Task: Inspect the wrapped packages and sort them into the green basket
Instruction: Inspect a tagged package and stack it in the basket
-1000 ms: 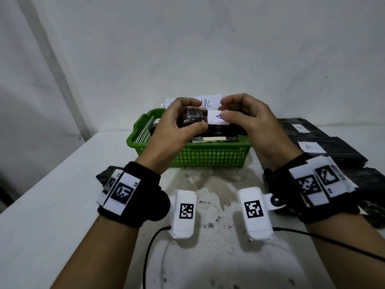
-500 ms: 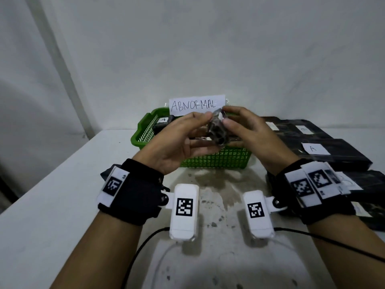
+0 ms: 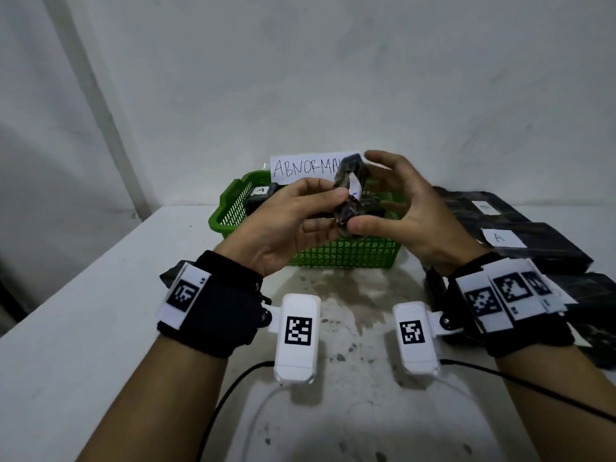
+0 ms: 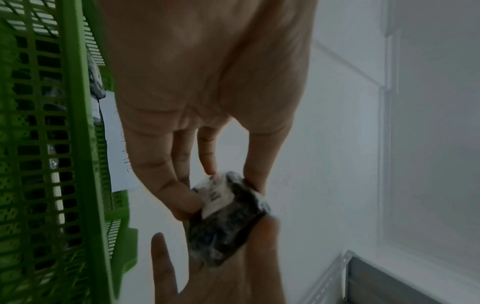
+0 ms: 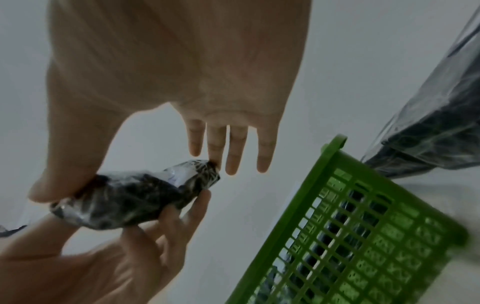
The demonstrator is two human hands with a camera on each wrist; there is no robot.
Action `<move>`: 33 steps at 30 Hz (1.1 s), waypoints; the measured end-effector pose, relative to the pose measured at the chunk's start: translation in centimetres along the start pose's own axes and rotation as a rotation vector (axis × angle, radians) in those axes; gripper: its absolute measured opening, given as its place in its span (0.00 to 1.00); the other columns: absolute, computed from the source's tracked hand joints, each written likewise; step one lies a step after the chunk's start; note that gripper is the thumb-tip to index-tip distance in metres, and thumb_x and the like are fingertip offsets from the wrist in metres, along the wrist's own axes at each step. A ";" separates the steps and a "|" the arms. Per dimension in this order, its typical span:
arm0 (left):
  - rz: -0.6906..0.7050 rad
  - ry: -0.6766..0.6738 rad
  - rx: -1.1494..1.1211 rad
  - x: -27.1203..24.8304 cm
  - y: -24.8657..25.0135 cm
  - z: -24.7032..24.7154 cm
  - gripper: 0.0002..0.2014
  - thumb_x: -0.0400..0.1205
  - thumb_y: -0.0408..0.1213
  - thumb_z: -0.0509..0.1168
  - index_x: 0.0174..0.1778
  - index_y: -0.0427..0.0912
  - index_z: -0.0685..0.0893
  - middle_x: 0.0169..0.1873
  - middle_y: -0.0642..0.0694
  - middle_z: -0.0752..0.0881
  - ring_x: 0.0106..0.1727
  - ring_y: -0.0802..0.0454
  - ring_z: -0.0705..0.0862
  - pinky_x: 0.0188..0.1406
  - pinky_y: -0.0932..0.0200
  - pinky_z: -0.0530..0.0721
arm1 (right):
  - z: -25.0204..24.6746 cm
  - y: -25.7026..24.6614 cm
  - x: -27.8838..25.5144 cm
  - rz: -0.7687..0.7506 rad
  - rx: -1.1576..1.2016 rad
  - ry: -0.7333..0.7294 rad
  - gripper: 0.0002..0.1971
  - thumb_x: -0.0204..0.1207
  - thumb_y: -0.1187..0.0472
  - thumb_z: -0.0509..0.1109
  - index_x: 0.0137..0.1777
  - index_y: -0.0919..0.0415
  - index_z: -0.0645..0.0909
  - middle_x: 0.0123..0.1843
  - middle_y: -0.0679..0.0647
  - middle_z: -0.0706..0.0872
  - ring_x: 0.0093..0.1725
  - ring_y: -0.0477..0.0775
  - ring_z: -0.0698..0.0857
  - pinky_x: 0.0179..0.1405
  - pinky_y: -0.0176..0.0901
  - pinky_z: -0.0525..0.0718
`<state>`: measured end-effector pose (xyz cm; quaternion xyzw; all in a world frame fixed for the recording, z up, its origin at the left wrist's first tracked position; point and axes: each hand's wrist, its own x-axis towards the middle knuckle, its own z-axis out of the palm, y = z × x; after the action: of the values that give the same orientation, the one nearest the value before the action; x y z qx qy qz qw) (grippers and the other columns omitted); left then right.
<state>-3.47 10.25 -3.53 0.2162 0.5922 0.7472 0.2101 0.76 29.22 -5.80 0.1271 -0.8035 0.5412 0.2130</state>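
A small dark wrapped package [image 3: 349, 195] with a white label stands on end in the air, in front of the green basket [image 3: 230, 211]. My left hand [image 3: 328, 211] pinches its lower half between thumb and fingers. My right hand [image 3: 373, 195] holds its two ends, thumb under the bottom and middle fingertip on the top, the other fingers spread. In the left wrist view, the package [image 4: 228, 218] sits between both hands. The right wrist view has it [image 5: 130, 199] lying between the thumb and middle fingertip [image 5: 215, 160]. Other dark packages lie inside the basket.
A paper sign reading ABNORMAL [image 3: 300, 166] stands on the basket's far rim. Several large black wrapped packages [image 3: 533, 248], some labelled A, lie stacked on the white table to the right. Another dark package [image 3: 166, 278] peeks out beside my left wrist. A wall stands close behind.
The package has been turned from lying flat to standing on end. My right fingers have spread, now touching only its ends. The head view has tilted down, uncovering the sign.
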 end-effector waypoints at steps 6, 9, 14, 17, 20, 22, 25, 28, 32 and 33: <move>0.154 -0.008 0.250 -0.1 -0.6 0.2 0.18 0.72 0.26 0.76 0.55 0.45 0.82 0.52 0.43 0.86 0.52 0.49 0.87 0.56 0.47 0.88 | 0.8 -0.2 0.7 0.111 0.277 0.146 0.28 0.76 0.53 0.79 0.74 0.61 0.78 0.55 0.53 0.94 0.54 0.51 0.93 0.56 0.52 0.89; 0.190 0.003 0.323 0.1 -1.1 0.3 0.18 0.74 0.26 0.76 0.54 0.46 0.82 0.51 0.42 0.85 0.49 0.51 0.86 0.52 0.51 0.88 | 0.5 -0.2 0.7 0.068 0.248 0.217 0.19 0.74 0.65 0.80 0.64 0.63 0.83 0.46 0.53 0.95 0.46 0.51 0.94 0.47 0.45 0.88; 0.249 -0.002 0.369 0.2 -1.4 0.0 0.14 0.79 0.29 0.73 0.57 0.42 0.78 0.51 0.41 0.88 0.50 0.47 0.88 0.54 0.48 0.88 | 0.6 -0.8 0.5 0.067 0.225 0.195 0.20 0.75 0.62 0.80 0.66 0.58 0.83 0.48 0.52 0.95 0.50 0.53 0.94 0.49 0.46 0.89; 0.329 0.044 0.465 0.5 -1.6 -0.4 0.21 0.75 0.24 0.76 0.59 0.43 0.78 0.52 0.46 0.86 0.50 0.50 0.87 0.54 0.53 0.87 | 0.5 -1.2 0.4 0.177 0.311 0.096 0.20 0.79 0.41 0.70 0.65 0.51 0.86 0.56 0.51 0.94 0.58 0.56 0.92 0.62 0.63 0.87; 0.445 0.099 0.622 0.5 -1.7 -0.2 0.28 0.72 0.25 0.78 0.61 0.52 0.77 0.53 0.53 0.83 0.53 0.60 0.85 0.55 0.58 0.88 | 0.2 -1.3 0.3 0.307 0.415 -0.032 0.25 0.73 0.31 0.65 0.63 0.44 0.86 0.62 0.51 0.92 0.62 0.58 0.91 0.67 0.69 0.82; 0.542 0.103 0.703 0.6 -1.9 0.1 0.28 0.71 0.26 0.79 0.63 0.50 0.78 0.55 0.52 0.83 0.52 0.63 0.83 0.56 0.59 0.88 | 0.3 -1.2 0.1 0.323 0.449 -0.130 0.23 0.73 0.34 0.66 0.63 0.43 0.86 0.63 0.54 0.91 0.60 0.60 0.91 0.66 0.66 0.82; 0.617 0.081 0.706 0.5 -2.1 0.2 0.27 0.71 0.27 0.79 0.63 0.46 0.79 0.58 0.46 0.82 0.52 0.62 0.83 0.56 0.58 0.88 | 0.7 -1.0 0.0 0.293 0.558 -0.115 0.27 0.69 0.45 0.75 0.67 0.54 0.83 0.61 0.59 0.91 0.57 0.61 0.91 0.63 0.57 0.87; 0.621 0.040 0.671 0.5 -1.9 -0.2 0.24 0.74 0.29 0.77 0.65 0.46 0.80 0.61 0.41 0.81 0.56 0.54 0.84 0.60 0.54 0.87 | 0.6 -0.8 0.5 0.241 0.593 -0.028 0.32 0.64 0.52 0.81 0.68 0.57 0.77 0.57 0.55 0.91 0.54 0.59 0.92 0.61 0.53 0.89; 0.370 0.038 0.414 0.1 -0.9 0.2 0.15 0.83 0.34 0.61 0.65 0.50 0.82 0.61 0.38 0.83 0.51 0.47 0.87 0.53 0.52 0.89 | 0.4 -0.3 0.5 0.075 0.445 0.101 0.39 0.51 0.50 0.88 0.64 0.50 0.76 0.66 0.51 0.82 0.63 0.53 0.88 0.65 0.50 0.86; 0.255 0.020 0.299 0.0 -0.7 0.2 0.13 0.86 0.38 0.59 0.65 0.46 0.82 0.56 0.38 0.85 0.45 0.47 0.88 0.48 0.53 0.90 | 0.4 -0.2 0.4 0.017 0.361 0.097 0.41 0.52 0.51 0.88 0.67 0.50 0.74 0.68 0.51 0.80 0.65 0.50 0.87 0.66 0.49 0.85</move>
<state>-3.33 10.60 -4.13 0.3107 0.6665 0.6737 0.0734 0.41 28.77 -5.58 0.1304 -0.6832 0.6839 0.2204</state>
